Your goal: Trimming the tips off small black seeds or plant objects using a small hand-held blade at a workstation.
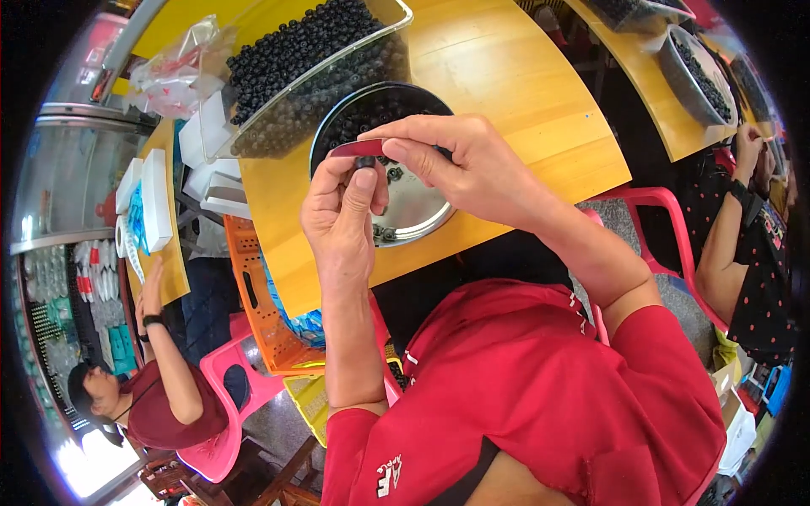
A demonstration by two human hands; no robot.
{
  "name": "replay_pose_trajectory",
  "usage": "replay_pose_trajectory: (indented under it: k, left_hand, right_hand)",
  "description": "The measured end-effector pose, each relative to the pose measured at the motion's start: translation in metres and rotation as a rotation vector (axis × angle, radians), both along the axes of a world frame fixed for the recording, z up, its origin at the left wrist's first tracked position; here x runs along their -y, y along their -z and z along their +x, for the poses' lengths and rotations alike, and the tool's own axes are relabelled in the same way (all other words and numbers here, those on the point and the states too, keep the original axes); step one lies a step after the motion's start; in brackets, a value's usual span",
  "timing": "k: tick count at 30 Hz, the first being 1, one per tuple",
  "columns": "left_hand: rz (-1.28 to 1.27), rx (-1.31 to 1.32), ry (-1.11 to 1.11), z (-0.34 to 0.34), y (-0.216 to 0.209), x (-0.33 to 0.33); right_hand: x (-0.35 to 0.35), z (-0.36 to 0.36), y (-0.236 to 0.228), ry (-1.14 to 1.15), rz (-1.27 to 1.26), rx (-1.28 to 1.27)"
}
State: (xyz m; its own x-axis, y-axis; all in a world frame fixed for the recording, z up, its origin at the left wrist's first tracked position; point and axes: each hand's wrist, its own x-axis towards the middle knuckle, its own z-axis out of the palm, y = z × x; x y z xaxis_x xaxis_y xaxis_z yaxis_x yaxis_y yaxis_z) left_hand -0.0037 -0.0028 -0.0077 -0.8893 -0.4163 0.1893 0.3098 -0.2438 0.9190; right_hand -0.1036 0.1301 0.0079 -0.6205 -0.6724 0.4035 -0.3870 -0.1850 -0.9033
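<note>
Fingers [360,187] of my raised left hand [336,209] pinch a dark round piece [365,163]; my right hand [451,162] pinches a red tool [354,149].

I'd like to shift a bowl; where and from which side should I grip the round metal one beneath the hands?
Probably pinch the round metal bowl by its near-right rim, coming from the near right: that curved edge shows uncovered, while the clear plastic tub crowds its far left and the right hand overlaps its right side.

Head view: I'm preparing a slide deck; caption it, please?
Left hand pinching a dark berry-like piece, right hand holding a thin red-looking tool, over a round metal bowl.
</note>
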Motion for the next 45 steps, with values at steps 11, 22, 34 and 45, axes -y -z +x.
replay_pose_trajectory:
  k: [11,22,34,45]
  left_hand:
    - [0.209,0.1,0.051,-0.006,-0.009,0.003]
    - [-1.221,0.623,0.266,-0.026,-0.021,0.037]
    - [-1.22,0.273,0.074,-0.031,-0.017,0.021]
    - [-0.796,-0.166,-0.2,-0.024,-0.012,-0.002]
  right_hand:
    - [-0.007,-0.004,-0.004,-0.043,-0.045,0.266]
    - [-0.026,-0.018,-0.006,0.063,-0.038,0.363]
    - [-0.027,-0.023,0.006,0.07,0.018,0.516]
    - [-0.01,-0.009,0.001,-0.4,-0.253,1.111]
